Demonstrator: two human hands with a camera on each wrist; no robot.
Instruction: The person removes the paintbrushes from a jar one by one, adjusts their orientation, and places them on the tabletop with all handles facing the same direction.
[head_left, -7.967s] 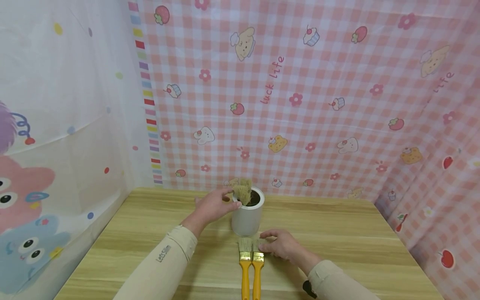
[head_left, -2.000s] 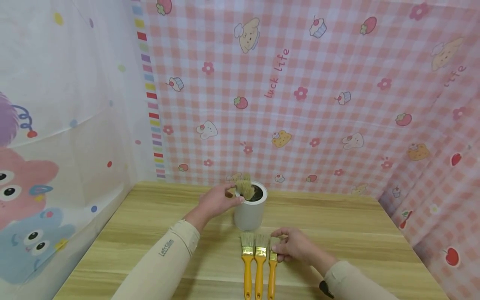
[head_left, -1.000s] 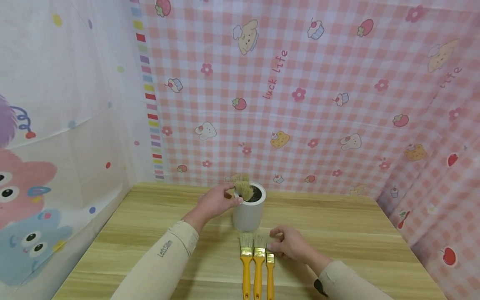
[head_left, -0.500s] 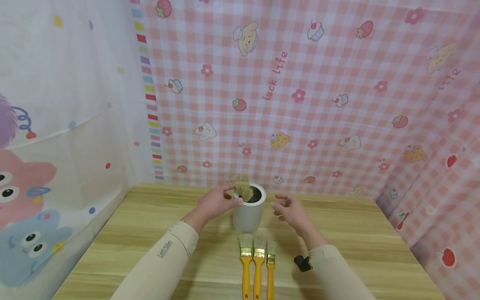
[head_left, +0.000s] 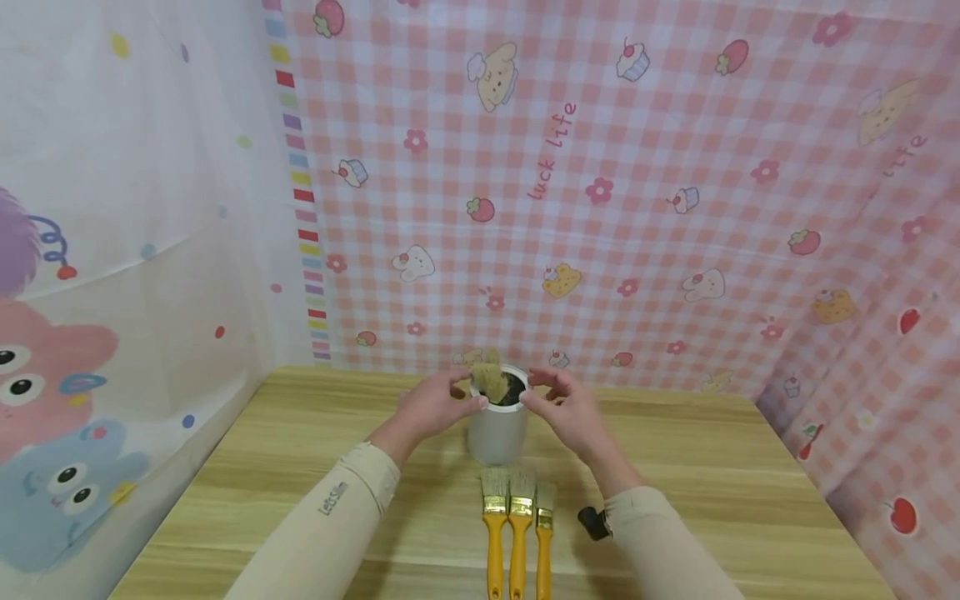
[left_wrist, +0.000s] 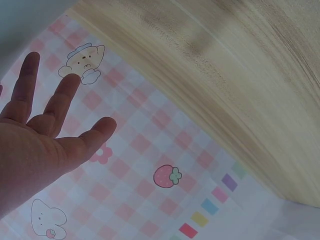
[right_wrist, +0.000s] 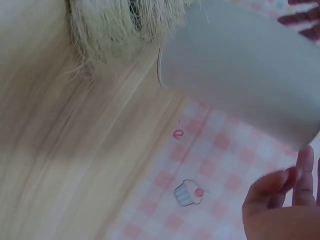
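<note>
Lettering first: your left sleeve (head_left: 315,537) carries a small dark print reading "LetsSlim"; the pink gingham cloth (head_left: 645,242) behind the table (head_left: 300,492) says "luck life" in red, with a second "life" farther right. Your right wrist view catches a lone red "e" above a cupcake. Your left hand (head_left: 433,407) has thumb and forefinger parted and curved round the left rim of the white cup (head_left: 498,435), other fingers spread; how firm the hold is, you cannot tell. Brush bristles (head_left: 491,380) stand up inside, at the cup's left side. Your right hand (head_left: 573,415) is at the right rim, fingers part bent and apart, gripping nothing; firm contact cannot be told. Three orange-handled brushes (head_left: 519,533) lie side by side before the upright cup, bristles toward it, handles toward you.
</note>
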